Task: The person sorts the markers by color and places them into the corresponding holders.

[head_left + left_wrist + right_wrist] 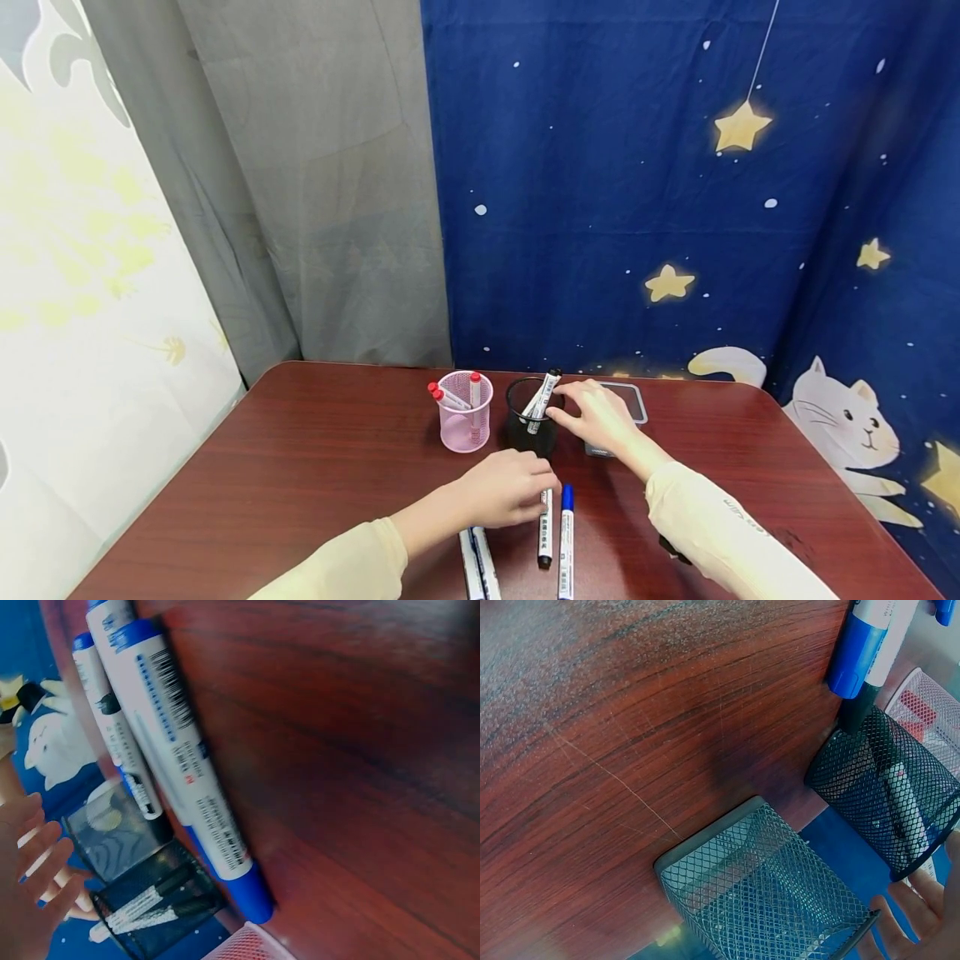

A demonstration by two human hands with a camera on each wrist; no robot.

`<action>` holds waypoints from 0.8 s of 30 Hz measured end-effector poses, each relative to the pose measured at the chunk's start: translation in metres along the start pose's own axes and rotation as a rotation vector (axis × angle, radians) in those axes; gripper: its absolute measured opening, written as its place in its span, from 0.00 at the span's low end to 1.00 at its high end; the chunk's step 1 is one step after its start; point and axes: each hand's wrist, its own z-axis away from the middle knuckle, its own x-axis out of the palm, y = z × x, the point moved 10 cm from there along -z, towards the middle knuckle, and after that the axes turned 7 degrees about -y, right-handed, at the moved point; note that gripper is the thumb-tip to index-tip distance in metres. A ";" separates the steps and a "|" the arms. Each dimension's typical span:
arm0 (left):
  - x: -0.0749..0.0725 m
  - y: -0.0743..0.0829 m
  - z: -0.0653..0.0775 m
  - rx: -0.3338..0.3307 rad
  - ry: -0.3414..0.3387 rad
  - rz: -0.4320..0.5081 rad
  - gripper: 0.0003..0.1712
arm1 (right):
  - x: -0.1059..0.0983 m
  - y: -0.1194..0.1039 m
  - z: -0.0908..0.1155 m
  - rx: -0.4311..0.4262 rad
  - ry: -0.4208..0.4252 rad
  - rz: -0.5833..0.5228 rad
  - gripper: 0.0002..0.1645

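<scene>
At the rim of the black mesh cup (531, 440), your right hand (600, 417) has a wide grip, thumb and fingers parted just beside the two markers (546, 392) leaning inside. Your left hand (510, 487) hovers over the surface (360, 433), its grip loose and holding nothing; below it lies a black-capped marker (546, 537), with a blue-capped marker (566, 542) on one side and two more pens (471, 567) on the other. Left of the black cup you have the pink mesh cup (465, 432) with red-capped markers (476, 388); right of it, the rectangular mesh box (765, 885).
</scene>
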 end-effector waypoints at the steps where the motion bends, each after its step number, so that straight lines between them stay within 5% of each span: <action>1: 0.004 0.004 0.000 0.020 -0.015 -0.053 0.11 | 0.000 0.000 0.000 0.002 0.000 0.000 0.24; 5: 0.020 0.015 0.003 0.084 -0.056 -0.198 0.08 | 0.000 0.000 0.000 0.008 -0.005 0.002 0.24; 10: 0.034 0.020 0.007 0.114 -0.088 -0.269 0.07 | 0.001 0.000 0.000 0.011 -0.009 -0.002 0.24; 24: 0.051 0.027 0.010 0.150 -0.072 -0.279 0.08 | 0.003 0.002 -0.001 0.015 -0.015 -0.004 0.25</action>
